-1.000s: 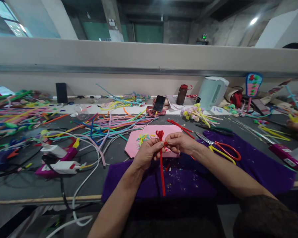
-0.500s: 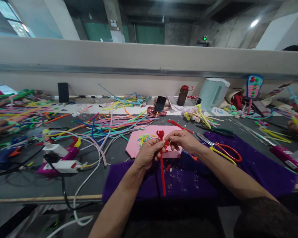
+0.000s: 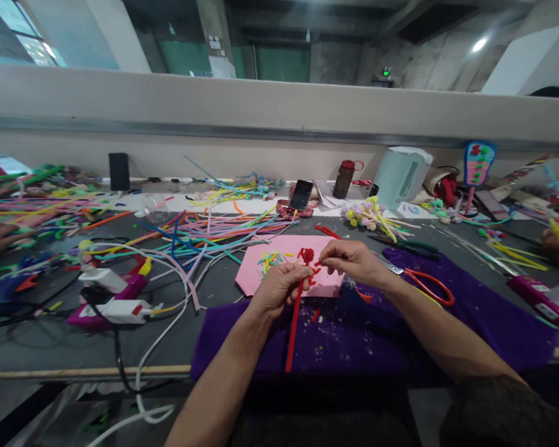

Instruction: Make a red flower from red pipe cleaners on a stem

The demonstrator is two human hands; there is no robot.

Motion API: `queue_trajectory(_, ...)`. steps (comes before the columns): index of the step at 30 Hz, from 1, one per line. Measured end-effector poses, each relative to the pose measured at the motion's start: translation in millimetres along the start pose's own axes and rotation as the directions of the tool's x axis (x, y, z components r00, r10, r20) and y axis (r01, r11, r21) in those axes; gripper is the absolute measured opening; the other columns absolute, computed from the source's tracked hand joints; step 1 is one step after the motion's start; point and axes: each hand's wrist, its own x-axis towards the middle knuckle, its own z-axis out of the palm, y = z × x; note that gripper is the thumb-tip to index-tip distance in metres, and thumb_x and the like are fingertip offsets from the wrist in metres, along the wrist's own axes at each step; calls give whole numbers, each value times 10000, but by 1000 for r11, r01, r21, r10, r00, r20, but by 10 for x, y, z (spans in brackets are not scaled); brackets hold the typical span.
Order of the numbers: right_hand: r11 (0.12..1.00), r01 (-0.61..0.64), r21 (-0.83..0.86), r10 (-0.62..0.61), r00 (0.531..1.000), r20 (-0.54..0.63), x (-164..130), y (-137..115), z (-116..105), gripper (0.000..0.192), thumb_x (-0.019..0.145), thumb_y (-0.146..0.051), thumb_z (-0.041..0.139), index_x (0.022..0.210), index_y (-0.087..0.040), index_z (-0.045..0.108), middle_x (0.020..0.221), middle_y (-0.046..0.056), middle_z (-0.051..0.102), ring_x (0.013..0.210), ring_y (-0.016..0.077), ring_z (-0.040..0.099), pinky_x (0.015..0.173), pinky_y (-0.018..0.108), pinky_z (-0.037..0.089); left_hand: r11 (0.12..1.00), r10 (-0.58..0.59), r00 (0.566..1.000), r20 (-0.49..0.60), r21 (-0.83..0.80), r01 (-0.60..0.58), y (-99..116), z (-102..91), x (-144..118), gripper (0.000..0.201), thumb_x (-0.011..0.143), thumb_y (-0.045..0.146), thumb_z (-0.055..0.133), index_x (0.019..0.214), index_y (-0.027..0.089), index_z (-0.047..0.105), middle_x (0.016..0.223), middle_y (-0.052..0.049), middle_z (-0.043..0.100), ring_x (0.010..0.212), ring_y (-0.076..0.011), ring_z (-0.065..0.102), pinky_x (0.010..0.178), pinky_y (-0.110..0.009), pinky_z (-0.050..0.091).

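Observation:
My left hand (image 3: pixel 279 287) is closed, thumb and fingers pinching a red pipe-cleaner flower (image 3: pixel 294 332) whose straight stem hangs down below. Its curled red head stands above my fingertips. My right hand (image 3: pixel 350 258) is just to the right, fingertips pinched on a small red pipe-cleaner end beside the flower; its exact join is too small to make out. Under both hands lies a pink board (image 3: pixel 251 279) with short yellow and green snippets (image 3: pixel 271 261). A purple cloth (image 3: pixel 368 344) covers the table edge in front of me.
Red-handled scissors (image 3: pixel 431 285) and dark pliers (image 3: pixel 417 248) lie to the right. Loose pipe cleaners (image 3: pixel 223 226) spread over the left side, near a power strip (image 3: pixel 135 288) with cables. A phone (image 3: pixel 300 195), bottle (image 3: pixel 343 180) and kettle (image 3: pixel 400 177) stand behind. Other people's hands show at both sides.
My right hand has drawn slightly away to the right from my left. The red stem's lower end has swung left, and the flower head has tipped right.

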Motion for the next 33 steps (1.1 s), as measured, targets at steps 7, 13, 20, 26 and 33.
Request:
queue_trajectory(7,965,121,-230,-136,990,-47,-5,15,-165,117,831,-221,496,857,-186,605,782,32,572,670,124,551,638,257,451,997,-79,994,75,2,79,32,0,1,245,677,328,608,710,87,635,436,1,554,246,-15,312,258,-150,143)
queue_trajectory(13,888,250,-387,-260,965,27,-35,-79,-111,119,843,-208,485,857,-201,603,882,53,571,815,149,547,732,283,440,993,-120,987,102,-10,122,34,0,1,223,681,316,597,700,97,635,429,2,550,242,-17,305,258,-158,124)
queue_trajectory(20,818,286,-499,-302,952,50,-35,-111,-63,130,852,-210,475,842,-193,603,876,58,568,805,141,542,707,271,441,987,-155,978,140,-18,159,36,1,-1,225,695,312,590,707,92,634,431,2,551,245,-11,316,263,-140,135)
queue_trajectory(26,771,310,-556,-330,942,67,-35,-105,-50,125,845,-227,493,822,-190,611,871,61,576,803,143,540,710,269,433,989,-146,977,158,-17,150,15,-19,13,230,701,318,588,715,91,626,427,7,545,248,-12,323,261,-134,151)
queue_trajectory(33,716,330,-615,-384,922,49,-38,-70,3,115,840,-232,508,805,-186,608,858,58,584,794,141,540,699,268,431,984,-169,973,156,-19,174,30,-15,0,216,705,302,572,719,89,605,430,4,550,241,-26,347,254,-133,176)
